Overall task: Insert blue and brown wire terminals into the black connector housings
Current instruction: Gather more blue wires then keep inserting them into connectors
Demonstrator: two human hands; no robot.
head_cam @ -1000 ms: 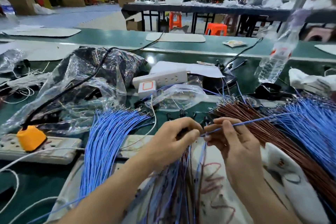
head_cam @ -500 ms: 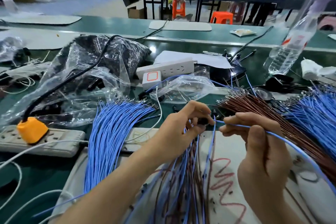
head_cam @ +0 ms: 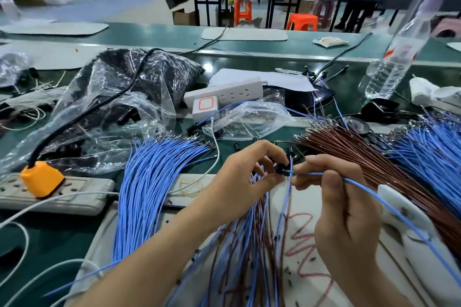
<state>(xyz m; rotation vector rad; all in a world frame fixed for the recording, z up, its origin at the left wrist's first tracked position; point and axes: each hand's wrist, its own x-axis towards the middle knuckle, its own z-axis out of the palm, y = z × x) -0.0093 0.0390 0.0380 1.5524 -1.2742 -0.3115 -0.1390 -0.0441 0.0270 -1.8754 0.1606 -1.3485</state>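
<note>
My left hand [head_cam: 245,182] pinches a small black connector housing [head_cam: 281,168] between thumb and fingers. My right hand [head_cam: 339,204] pinches a single blue wire [head_cam: 369,192] near its tip, and the tip touches the housing's right side. A hanging bunch of finished blue and brown wires [head_cam: 252,252] trails down from my left hand. Loose blue wires [head_cam: 154,182] lie fanned out to the left. Brown wires [head_cam: 361,157] and more blue wires [head_cam: 434,152] lie to the right. A few loose black housings [head_cam: 237,148] sit on the green bench beyond my hands.
A grey power strip with an orange plug [head_cam: 41,178] lies at the left. Crumpled clear plastic bags [head_cam: 117,107], a white power strip [head_cam: 224,93] and a water bottle [head_cam: 391,62] stand behind. A white board with red scribble [head_cam: 301,244] lies under my hands.
The blue wire's tip has come up to the housing in my left hand. My right hand slid down and right along the wire. The view has tilted downward.
</note>
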